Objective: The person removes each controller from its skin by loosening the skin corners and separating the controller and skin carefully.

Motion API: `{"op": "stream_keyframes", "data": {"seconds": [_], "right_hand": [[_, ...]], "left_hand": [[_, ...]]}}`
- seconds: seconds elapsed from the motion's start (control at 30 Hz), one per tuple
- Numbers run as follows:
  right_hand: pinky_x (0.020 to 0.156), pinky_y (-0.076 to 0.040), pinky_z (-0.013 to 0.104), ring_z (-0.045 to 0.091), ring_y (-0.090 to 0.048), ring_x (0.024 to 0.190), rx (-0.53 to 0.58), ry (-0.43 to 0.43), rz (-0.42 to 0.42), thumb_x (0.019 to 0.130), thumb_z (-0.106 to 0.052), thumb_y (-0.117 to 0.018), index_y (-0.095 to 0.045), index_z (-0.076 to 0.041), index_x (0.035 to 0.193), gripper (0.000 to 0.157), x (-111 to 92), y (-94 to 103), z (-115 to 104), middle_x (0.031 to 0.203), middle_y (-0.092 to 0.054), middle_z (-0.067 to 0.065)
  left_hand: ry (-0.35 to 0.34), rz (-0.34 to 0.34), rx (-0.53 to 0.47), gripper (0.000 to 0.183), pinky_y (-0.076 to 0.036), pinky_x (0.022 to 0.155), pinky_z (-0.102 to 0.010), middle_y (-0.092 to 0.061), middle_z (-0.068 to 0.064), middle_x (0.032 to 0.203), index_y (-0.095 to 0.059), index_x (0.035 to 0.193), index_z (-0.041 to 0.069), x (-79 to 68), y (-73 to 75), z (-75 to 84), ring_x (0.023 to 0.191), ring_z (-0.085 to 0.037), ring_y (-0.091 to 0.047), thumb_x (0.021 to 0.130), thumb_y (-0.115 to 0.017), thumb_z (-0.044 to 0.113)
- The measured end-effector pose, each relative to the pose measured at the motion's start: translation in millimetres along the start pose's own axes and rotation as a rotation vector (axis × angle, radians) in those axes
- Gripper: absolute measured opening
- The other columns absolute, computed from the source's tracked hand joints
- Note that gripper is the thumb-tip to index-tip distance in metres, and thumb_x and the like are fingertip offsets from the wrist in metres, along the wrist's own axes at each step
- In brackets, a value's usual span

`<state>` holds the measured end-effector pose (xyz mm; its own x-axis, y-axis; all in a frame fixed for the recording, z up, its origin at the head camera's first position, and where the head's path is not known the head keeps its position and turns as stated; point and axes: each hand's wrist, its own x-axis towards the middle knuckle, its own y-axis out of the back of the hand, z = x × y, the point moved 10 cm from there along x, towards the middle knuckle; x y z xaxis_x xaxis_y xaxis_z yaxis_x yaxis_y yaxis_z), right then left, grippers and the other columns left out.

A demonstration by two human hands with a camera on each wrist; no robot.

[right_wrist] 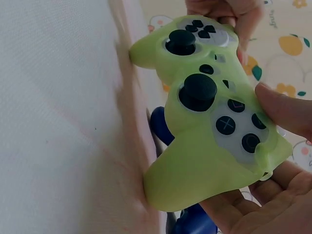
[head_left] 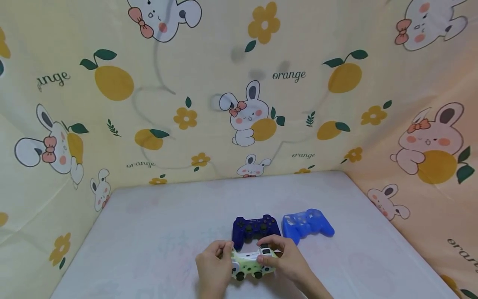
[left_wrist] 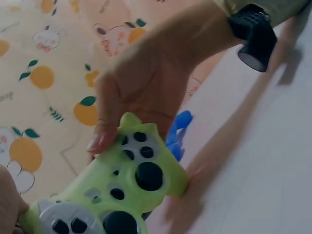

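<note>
A white game controller (head_left: 254, 256) in a pale green, rubbery cover (right_wrist: 187, 165) is held just above the table, its two black thumbsticks facing me. My left hand (head_left: 215, 265) pinches the left end, where the cover's edge meets the controller. Around the other end, my right hand (head_left: 285, 259) grips with the thumb on the front and fingers behind. By the round and cross buttons, the right wrist view shows the cover's edge bunched at the corner. The left fingertips are partly hidden in the left wrist view.
Behind the hands lies a dark blue controller (head_left: 255, 227). To its right is a bright blue, empty-looking controller cover (head_left: 308, 224). The white table (head_left: 149, 232) is enclosed by a cloth (head_left: 209, 145) printed with rabbits and oranges.
</note>
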<state>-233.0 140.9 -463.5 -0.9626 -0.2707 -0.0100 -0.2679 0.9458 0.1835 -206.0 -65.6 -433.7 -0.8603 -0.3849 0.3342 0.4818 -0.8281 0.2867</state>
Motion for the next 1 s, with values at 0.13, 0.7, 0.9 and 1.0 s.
{"op": "stream_keyframes", "data": {"seconds": [0.13, 0.7, 0.9, 1.0], "right_hand": [[0.068, -0.054, 0.034, 0.026, -0.061, 0.083, 0.012, -0.006, 0.014, 0.079, -0.006, -0.082, -0.065, 0.002, 0.115, 0.04, 0, 1.3, -1, 0.097, -0.065, 0.011], [0.072, -0.052, 0.033, 0.025, -0.058, 0.085, -0.02, 0.01, 0.0, 0.079, -0.008, -0.082, -0.065, 0.004, 0.114, 0.041, 0, 0.9, -1, 0.094, -0.064, 0.011], [0.072, -0.052, 0.033, 0.025, -0.058, 0.086, -0.014, 0.011, 0.008, 0.078, -0.008, -0.083, -0.066, 0.004, 0.113, 0.041, 1, -0.7, 0, 0.094, -0.064, 0.012], [0.073, -0.051, 0.034, 0.024, -0.057, 0.086, -0.031, -0.004, 0.039, 0.076, -0.008, -0.084, -0.066, 0.003, 0.113, 0.041, 0, 2.4, 1, 0.093, -0.064, 0.01]], "left_hand": [[0.06, 0.027, -0.069, 0.012, -0.051, 0.053, -0.019, -0.071, 0.005, 0.069, -0.075, 0.077, 0.01, 2.6, 4.6, -12.2, 0.06, -0.005, -0.065, 0.081, -0.077, -0.001], [0.217, 0.082, -0.139, 0.007, -0.054, 0.058, -0.019, -0.073, -0.007, 0.077, -0.075, 0.082, 0.0, 0.9, 28.7, -41.3, 0.065, -0.013, -0.07, 0.087, -0.076, 0.006], [0.19, -0.037, -0.245, 0.005, -0.055, 0.062, -0.021, -0.073, -0.005, 0.078, -0.075, 0.083, 0.002, 1.3, 18.1, -45.8, 0.07, -0.011, -0.07, 0.086, -0.076, 0.006], [0.182, -0.193, -0.322, 0.009, -0.055, 0.067, -0.023, -0.073, -0.004, 0.082, -0.075, 0.085, 0.002, 2.7, 4.4, -48.4, 0.077, -0.013, -0.07, 0.086, -0.077, 0.011]]}}
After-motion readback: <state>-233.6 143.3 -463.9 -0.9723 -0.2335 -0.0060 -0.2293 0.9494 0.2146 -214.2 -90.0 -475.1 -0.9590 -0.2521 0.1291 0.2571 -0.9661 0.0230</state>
